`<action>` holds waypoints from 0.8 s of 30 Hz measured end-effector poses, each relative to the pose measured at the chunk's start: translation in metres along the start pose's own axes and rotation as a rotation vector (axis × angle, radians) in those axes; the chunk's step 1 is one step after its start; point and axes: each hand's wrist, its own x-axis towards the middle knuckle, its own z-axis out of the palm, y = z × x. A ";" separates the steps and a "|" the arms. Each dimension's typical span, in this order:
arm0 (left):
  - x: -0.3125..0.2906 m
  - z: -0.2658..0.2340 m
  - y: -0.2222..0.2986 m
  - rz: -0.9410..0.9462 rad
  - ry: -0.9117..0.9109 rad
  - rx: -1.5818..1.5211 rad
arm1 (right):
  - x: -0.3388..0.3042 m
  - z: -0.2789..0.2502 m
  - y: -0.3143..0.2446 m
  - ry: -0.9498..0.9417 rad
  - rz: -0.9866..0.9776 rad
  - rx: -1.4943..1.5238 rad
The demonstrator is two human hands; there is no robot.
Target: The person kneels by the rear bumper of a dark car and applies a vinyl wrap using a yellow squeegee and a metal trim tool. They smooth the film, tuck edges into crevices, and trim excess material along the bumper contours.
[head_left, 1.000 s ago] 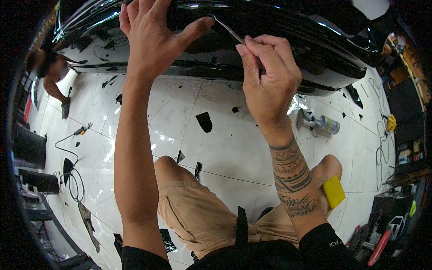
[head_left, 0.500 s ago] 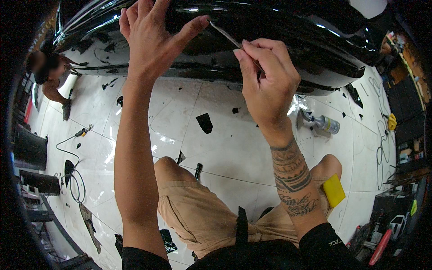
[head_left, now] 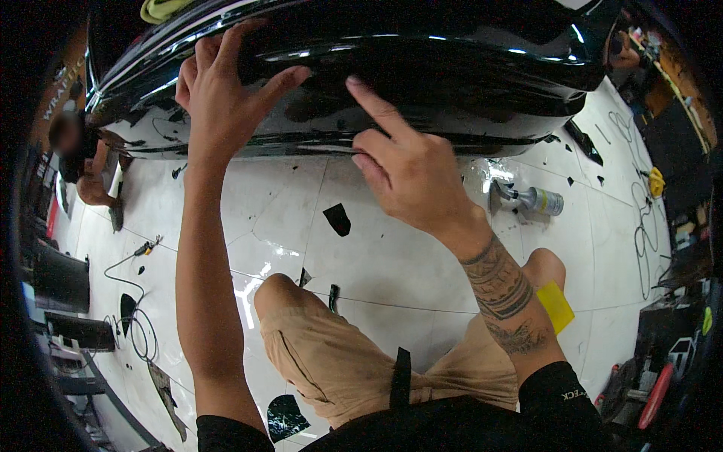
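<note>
Head view: left hand (head_left: 226, 102) spread flat on glossy black car bumper (head_left: 467, 68); right hand (head_left: 403, 169) open, forefinger pressing bumper.

Two hands (head_left: 226, 105) (head_left: 407, 169), one black car body (head_left: 467, 68), one spray bottle (head_left: 536, 200), one yellow squeegee (head_left: 556, 306).

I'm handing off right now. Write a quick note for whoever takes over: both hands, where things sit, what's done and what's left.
Left hand: spread flat on the glossy black car panel, holding nothing.
Right hand: empty, index fingertip pressing the same panel, other fingers curled.
Nearby on the white tiled floor: yellow squeegee by the right knee, spray bottle lying under the panel, black film scraps scattered about.
Done: cannot tell how much of the panel is finished.
Left: probably smoothing along the panel's lower edge; check it by touch.
</note>
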 end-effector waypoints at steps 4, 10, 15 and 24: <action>0.000 -0.001 0.002 0.005 -0.031 -0.045 | -0.004 -0.003 0.005 -0.094 0.046 0.044; -0.013 0.007 0.016 0.261 0.311 -0.013 | -0.007 -0.025 0.028 -0.155 -0.087 0.062; -0.057 0.018 0.075 0.509 0.054 0.058 | -0.050 -0.051 0.045 0.100 0.030 0.194; -0.047 0.023 0.097 0.373 0.020 0.008 | -0.065 -0.083 0.052 0.143 0.192 0.206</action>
